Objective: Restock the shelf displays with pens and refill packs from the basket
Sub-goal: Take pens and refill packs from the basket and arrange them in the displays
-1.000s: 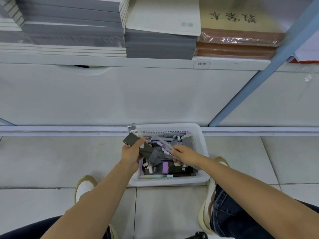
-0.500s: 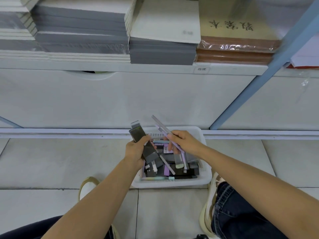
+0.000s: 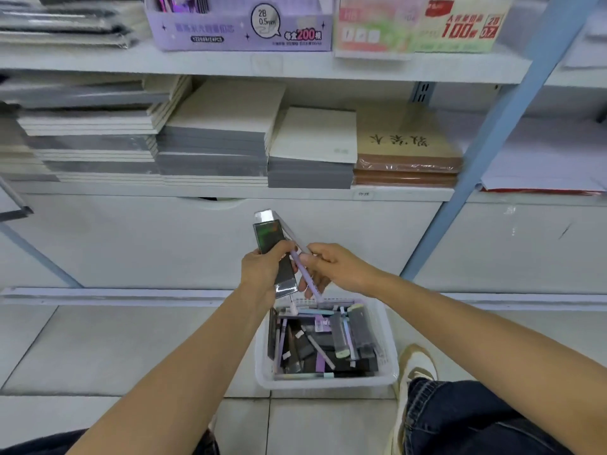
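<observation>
Presently logged, all places given from the basket [image 3: 328, 384]. Basket: white plastic, on the floor tiles, holding a loose heap of dark refill packs and pale pens. Left hand [image 3: 262, 274]: above the basket's far rim, closed around the lower half of a dark pack [image 3: 274, 254] held upright, its clear top end standing free above the fingers. Right hand [image 3: 331, 269]: just beside the left, also above the far rim, pinched on a lilac pen [image 3: 303, 274] that slants down toward the basket; a second thin clear item seems to run up behind the pack, though which hand carries it cannot be told. Hands close together, thumbs nearly touching, each clamped on its own item. Handling, by judgement: pack likely light and stiff, its glossy wrapper probably slippery, so best taken across the flat faces at mid-length rather than by the clear tab; pen light and rigid, liable to roll or slide out, best held at mid-barrel between thumb and forefinger. Both items are clear of the heap and well below the shelves. Purple box [image 3: 239, 31]: on the upper shelf, far above and beyond the basket, marked 2B 0.5mm, a plausible destination. Notebooks [image 3: 213, 149]: stacked on the shelf between.
</observation>
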The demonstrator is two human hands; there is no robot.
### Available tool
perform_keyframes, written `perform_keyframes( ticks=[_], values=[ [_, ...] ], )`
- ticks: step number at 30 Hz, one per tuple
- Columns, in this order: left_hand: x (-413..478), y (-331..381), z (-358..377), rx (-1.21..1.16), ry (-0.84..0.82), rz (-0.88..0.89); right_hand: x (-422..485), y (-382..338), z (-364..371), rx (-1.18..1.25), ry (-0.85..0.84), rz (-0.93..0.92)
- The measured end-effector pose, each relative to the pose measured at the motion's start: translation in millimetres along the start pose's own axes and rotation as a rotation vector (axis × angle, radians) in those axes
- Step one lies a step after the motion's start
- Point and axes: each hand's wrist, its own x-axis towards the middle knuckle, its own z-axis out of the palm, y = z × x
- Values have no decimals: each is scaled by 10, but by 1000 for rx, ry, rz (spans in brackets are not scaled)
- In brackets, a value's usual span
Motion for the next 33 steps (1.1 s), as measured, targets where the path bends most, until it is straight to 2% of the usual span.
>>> perform_keyframes(
  ticks=[11, 16, 20, 24, 28, 33],
  values=[
    [-623, 1451, 204, 126, -141, 376, -508, -1594, -950, -387, 458, -309],
    [-871, 2047, 403, 102, -244, 554, -653, -2418, -1479, -392, 653, -371],
    [-946, 2428, 540, 117, -260, 599, -808, -2923, -1876, -480, 703, -430],
    [-915, 2651, 688, 137, -304, 606, -752, -3173, -2148, -467, 727, -458],
    [-813, 2772, 822, 169, -321, 597, -581, -3215, -2361, -489, 708, -389],
    [-674, 2854, 956, 205, -302, 596, -368, -3196, -2541, -678, 610, -233]
  ],
)
